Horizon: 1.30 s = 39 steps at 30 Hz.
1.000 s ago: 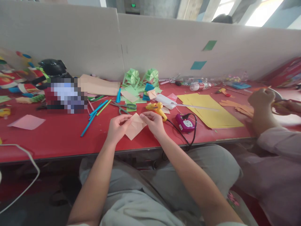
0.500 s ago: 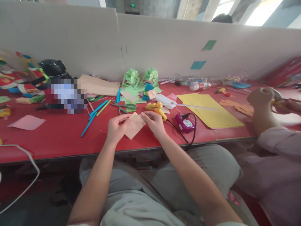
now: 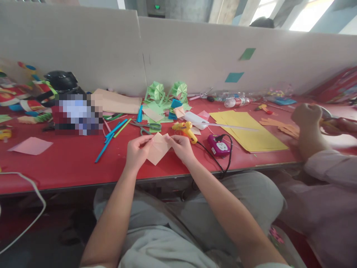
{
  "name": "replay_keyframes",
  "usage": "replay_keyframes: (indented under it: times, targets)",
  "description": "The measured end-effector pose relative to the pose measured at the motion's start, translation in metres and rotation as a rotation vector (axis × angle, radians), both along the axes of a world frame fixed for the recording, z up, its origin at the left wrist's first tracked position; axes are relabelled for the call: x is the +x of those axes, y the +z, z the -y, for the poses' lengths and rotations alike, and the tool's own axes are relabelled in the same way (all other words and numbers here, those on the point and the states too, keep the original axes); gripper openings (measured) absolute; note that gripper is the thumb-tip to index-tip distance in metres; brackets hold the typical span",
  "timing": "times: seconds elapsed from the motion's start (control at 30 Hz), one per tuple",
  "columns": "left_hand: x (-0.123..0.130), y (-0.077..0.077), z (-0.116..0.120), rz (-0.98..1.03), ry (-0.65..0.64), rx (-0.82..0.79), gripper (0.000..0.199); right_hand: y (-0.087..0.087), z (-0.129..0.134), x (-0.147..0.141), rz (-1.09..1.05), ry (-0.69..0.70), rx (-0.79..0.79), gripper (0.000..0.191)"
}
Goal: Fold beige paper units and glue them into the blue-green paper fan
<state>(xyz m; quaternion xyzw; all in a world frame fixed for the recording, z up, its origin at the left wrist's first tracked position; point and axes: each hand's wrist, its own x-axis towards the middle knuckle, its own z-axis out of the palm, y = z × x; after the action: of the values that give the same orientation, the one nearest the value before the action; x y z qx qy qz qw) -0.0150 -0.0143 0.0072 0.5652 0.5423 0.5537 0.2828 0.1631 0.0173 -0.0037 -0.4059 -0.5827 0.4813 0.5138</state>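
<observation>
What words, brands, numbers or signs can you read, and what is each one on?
No text can be read with certainty.
Green lit sign high in the background: too small to read.
Bottle label: too blurred to read.
Purple power socket: white patches, any print too small to read.
Tan paper between left hand and right hand: no writing visible.

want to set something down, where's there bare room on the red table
Widest: the red table between the pink sheet and the long blue strip. Narrower: between that strip and the left hand. Crowded: beyond the held beige paper, with scissors, yellow glue gun and green folded shapes.
</observation>
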Motion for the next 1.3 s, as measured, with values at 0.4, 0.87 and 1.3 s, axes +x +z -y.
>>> replay_keyframes:
  times: [0.4, 0.87, 1.3]
  targets:
    - [-0.002, 0.000, 0.000, 0.099, 0.070, 0.020, 0.030, 0.001, 0.000, 0.002, -0.118, 0.121, -0.093, 0.038]
    - [-0.001, -0.001, -0.003, 0.098, 0.090, 0.035, 0.026, -0.006, -0.004, 0.002, -0.016, 0.041, 0.002, 0.051]
    - [-0.003, -0.006, -0.008, 0.346, -0.094, -0.020, 0.049, -0.001, -0.001, 0.002, -0.208, 0.109, 0.015, 0.035]
